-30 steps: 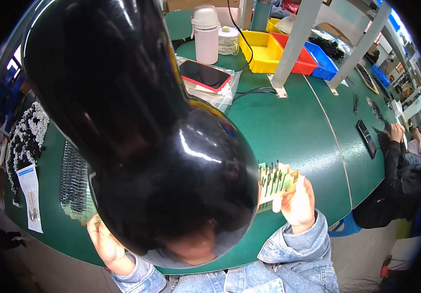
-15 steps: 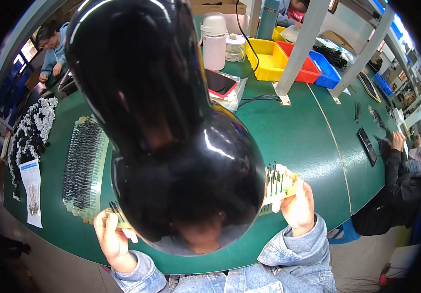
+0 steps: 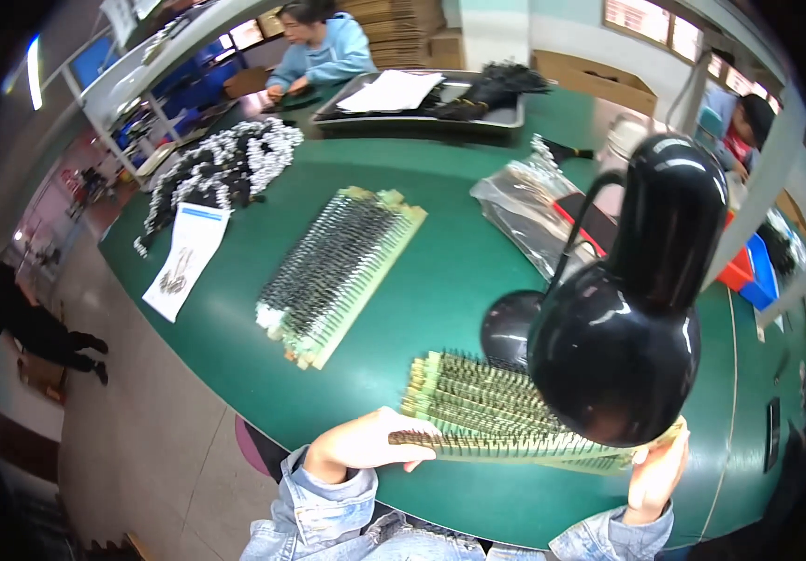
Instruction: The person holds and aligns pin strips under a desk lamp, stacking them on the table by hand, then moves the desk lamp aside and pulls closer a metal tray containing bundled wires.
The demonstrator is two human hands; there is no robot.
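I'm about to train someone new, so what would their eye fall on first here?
Probably the glossy black lamp, right of centre. Low in the picture, the left hand and right hand hold a pale green pin-studded strip by its ends. Left of centre, a dense dark-bristled panel stands out on the green table.

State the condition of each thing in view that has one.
Pin-studded green strip: held at both ends
Left hand: gripping strip's left end
Right hand: gripping strip's right end
Desk lamp: head facing down, bulb hidden
Red-edged phone: screen dark
Metal tray: loaded
Plastic bag: crumpled
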